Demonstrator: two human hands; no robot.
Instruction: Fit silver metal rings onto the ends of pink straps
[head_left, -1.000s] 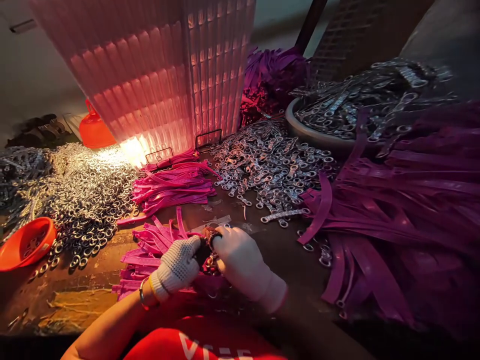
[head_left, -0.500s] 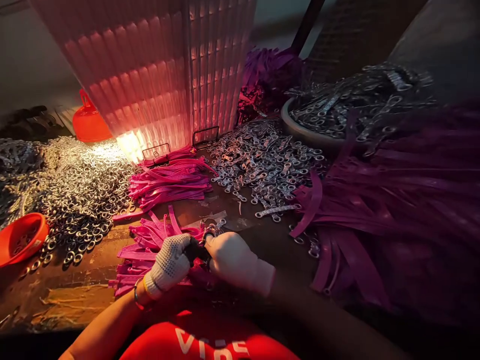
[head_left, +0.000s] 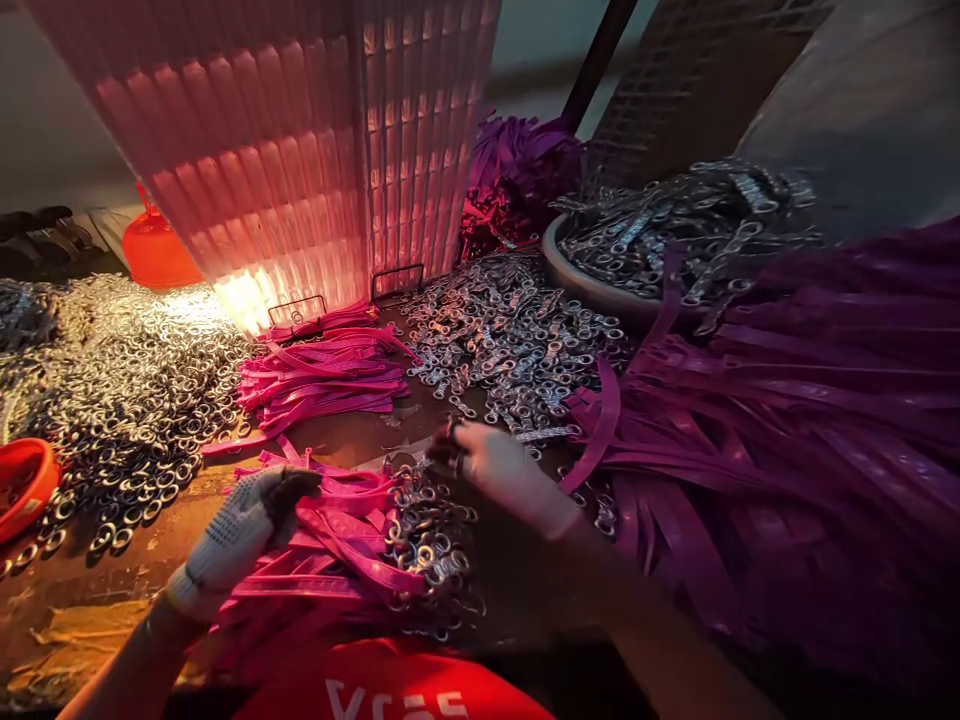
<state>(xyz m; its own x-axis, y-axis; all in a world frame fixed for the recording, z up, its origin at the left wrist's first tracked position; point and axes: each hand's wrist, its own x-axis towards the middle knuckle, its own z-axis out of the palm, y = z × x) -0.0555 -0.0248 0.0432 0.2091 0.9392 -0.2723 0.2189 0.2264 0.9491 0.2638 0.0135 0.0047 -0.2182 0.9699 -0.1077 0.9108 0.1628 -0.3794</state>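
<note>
Crowding worn table (head_left: 112, 600), metal rings (head_left: 127, 400), pink straps (head_left: 322, 375)

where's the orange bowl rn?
Head view, far left edge: the orange bowl sits on the table, cut off by the frame, beside the pile of metal rings and left of the left hand.

Left hand (head_left: 238, 528), lower left of the frame: white knitted work glove with dotted palm and darkened fingertips, forearm bare below the cuff. Right hand (head_left: 504, 470), centre: plain white glove with darkened fingertips. Bottom centre: red shirt (head_left: 397, 685) bearing white lettering, partly cut off.
</note>
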